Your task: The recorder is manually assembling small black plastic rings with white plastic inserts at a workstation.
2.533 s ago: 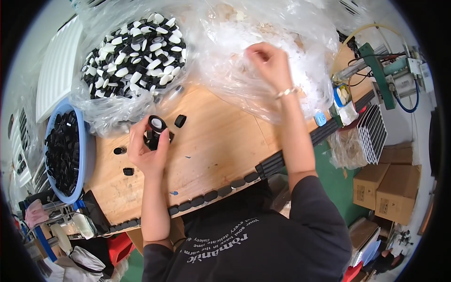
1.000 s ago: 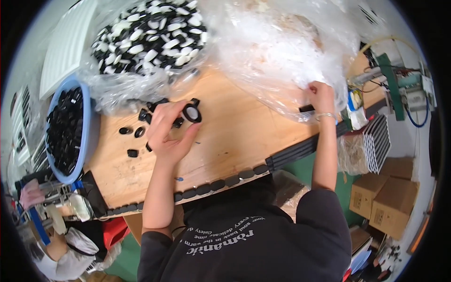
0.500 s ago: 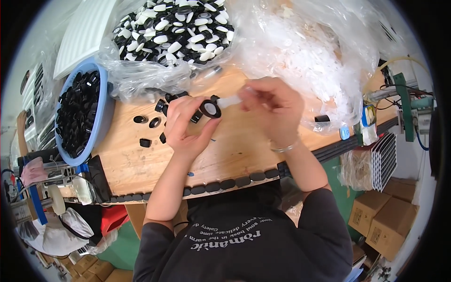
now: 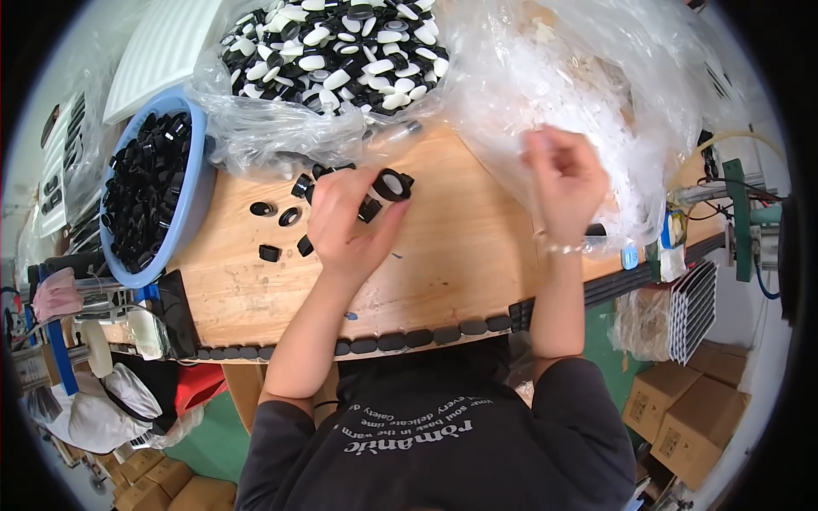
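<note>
Black-rimmed, pinched over the table [image 4: 452,285] in the left hand [image 4: 348,228] by thumb and fingers: best to hold the cap [image 4: 393,185] steady, moving the right hand [image 4: 567,186] gently, too blurred to tell spread fingers from closed, near the white pieces [image 4: 567,89].

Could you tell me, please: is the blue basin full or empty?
The blue basin looks filled, not empty: black plastic parts cover its visible inside. Exact depth: cannot tell.
</note>
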A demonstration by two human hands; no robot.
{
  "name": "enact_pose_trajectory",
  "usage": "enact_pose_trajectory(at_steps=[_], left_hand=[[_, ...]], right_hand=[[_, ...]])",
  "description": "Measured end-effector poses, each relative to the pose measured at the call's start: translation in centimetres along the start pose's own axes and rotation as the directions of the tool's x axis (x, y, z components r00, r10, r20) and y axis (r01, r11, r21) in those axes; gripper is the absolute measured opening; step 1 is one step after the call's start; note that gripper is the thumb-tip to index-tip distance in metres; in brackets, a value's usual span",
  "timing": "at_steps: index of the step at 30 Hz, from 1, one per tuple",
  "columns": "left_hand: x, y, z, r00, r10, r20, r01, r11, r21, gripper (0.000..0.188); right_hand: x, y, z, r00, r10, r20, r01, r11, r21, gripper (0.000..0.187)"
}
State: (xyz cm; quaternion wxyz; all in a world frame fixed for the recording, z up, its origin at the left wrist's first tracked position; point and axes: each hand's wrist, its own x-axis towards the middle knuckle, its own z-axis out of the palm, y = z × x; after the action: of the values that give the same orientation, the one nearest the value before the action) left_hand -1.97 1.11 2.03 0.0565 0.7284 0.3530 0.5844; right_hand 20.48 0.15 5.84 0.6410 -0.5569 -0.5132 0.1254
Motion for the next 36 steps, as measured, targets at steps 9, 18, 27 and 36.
enact_pose_trajectory(at_steps=[9,18,27,36], left_hand=[[0.1,0.2,0.3,0.998,0.022,0.050,-0.020,0.999,-0.043,0.045],[0.1,0.3,0.2,0.996,0.087,0.022,-0.086,0.996,-0.023,0.046],[-0.1,0.2,0.2,0.987,0.160,0.003,-0.160,0.987,0.020,0.046],[-0.2,0.3,0.3,0.987,0.159,0.001,-0.159,0.987,0.024,0.045]], right_hand=[[3.8,4.2,-5.7,0.985,-0.082,-0.151,-0.012,0.842,-0.540,0.018],[-4.6,-4.0,3.7,0.951,-0.047,0.305,-0.044,0.958,0.285,0.018],[-5.3,-3.4,4.7,0.939,-0.268,0.217,0.241,0.960,0.140,0.023],[-5.5,-3.3,5.1,0.926,-0.331,0.182,0.308,0.940,0.143,0.017]])
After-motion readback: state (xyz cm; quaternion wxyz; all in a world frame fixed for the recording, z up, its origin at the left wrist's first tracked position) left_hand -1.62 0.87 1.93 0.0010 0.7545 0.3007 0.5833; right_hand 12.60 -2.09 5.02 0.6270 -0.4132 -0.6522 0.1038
